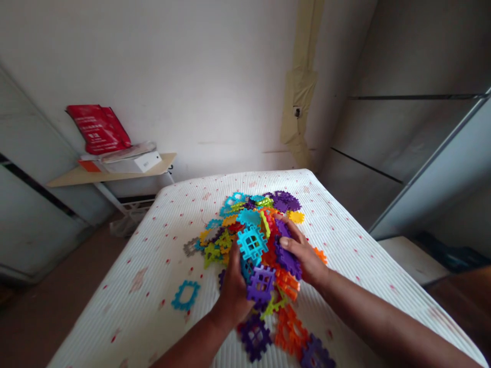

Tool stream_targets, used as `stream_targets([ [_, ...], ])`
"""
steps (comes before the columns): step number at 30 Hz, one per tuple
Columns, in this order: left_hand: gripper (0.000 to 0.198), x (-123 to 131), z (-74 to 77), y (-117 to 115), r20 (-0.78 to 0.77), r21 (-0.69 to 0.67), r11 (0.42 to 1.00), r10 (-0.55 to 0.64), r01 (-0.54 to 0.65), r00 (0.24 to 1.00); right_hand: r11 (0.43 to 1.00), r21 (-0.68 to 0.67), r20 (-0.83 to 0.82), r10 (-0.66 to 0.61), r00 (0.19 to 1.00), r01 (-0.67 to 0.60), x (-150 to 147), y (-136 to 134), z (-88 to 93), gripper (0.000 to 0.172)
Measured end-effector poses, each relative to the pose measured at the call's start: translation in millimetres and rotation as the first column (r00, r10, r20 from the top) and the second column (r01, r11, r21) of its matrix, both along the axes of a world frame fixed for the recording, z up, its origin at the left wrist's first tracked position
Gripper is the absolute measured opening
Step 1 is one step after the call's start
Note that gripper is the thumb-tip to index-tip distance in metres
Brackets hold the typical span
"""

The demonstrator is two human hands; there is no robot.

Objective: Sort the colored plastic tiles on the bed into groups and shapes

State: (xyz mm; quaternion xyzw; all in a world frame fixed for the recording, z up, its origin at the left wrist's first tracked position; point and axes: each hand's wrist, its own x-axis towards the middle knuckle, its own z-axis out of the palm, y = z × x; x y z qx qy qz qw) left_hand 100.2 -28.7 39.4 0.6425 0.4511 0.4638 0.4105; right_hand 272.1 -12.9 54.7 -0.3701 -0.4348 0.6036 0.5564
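Note:
A heap of notched, interlocking plastic tiles lies on the patterned cloth (149, 266). My left hand (235, 290) is closed against the left side of several tiles, with a light blue window tile (252, 243) and a purple window tile (261, 284) by its fingers and palm. My right hand (305, 255) grips a dark purple tile (287, 250), thumb on its near face. Between the hands are red and orange tiles (287, 283), partly covered. The fingertips of my left hand are hidden behind the tiles.
A blue square frame tile (186, 295) lies apart on the left, and a yellow tile (296, 217) sits right of the heap. Farther left, a small table (169, 162) bears a white box (132, 162) and a red bag (97, 129). Grey cabinets (402, 133) stand at right.

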Motion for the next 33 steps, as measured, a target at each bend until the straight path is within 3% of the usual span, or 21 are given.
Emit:
stream_targets([
  [5,0.071,-9.7,29.2,26.4,0.151,-0.096,0.995,0.017,-0.002,0.988,0.999,0.048,0.051,-0.028,0.998,0.025,-4.1,31.2,34.9,0.064],
  [9,0.073,-20.1,37.6,45.7,0.147,-0.154,0.987,0.063,-0.040,0.987,0.996,0.070,0.103,-0.068,0.992,0.061,-17.7,59.0,41.8,0.072],
  [12,0.076,-29.2,35.0,56.7,0.049,-0.172,0.981,0.103,-0.093,0.993,0.996,0.074,0.138,-0.057,0.989,0.047,-27.5,74.7,38.2,0.078],
  [16,0.071,-45.5,25.9,64.9,-0.175,0.002,0.991,0.131,-0.133,0.976,0.993,0.111,0.208,-0.060,0.976,0.037,-30.4,85.6,33.8,0.085],
  [20,0.074,-62.6,17.7,67.3,-0.434,0.082,0.979,0.205,-0.188,0.877,0.993,0.109,0.267,-0.070,0.961,0.042,-22.9,90.2,33.0,0.094],
  [23,0.077,-70.8,13.5,64.0,-0.559,0.115,0.979,0.205,-0.169,0.804,0.989,0.145,0.396,-0.089,0.914,0.033,-9.9,89.9,30.9,0.089],
  [26,0.074,-76.8,8.6,55.6,-0.652,0.138,0.977,0.215,-0.165,0.727,0.978,0.208,0.544,-0.130,0.829,0.017,10.8,76.1,26.8,0.080],
  [29,0.070,-86.3,-1.2,45.8,-0.697,0.174,0.971,0.241,-0.166,0.675,0.964,0.258,0.670,-0.127,0.732,-0.069,33.3,35.9,23.3,0.074],
  [31,0.069,-95.8,-11.2,40.1,-0.699,0.207,0.968,0.249,-0.145,0.670,0.930,0.281,0.744,-0.055,0.666,-0.237,44.3,-5.1,20.4,0.077],
  [33,0.066,-106.6,-22.8,33.7,-0.697,0.246,0.960,0.269,-0.131,0.665,0.856,0.283,0.836,0.001,0.548,-0.433,49.5,-49.7,13.6,0.089],
])
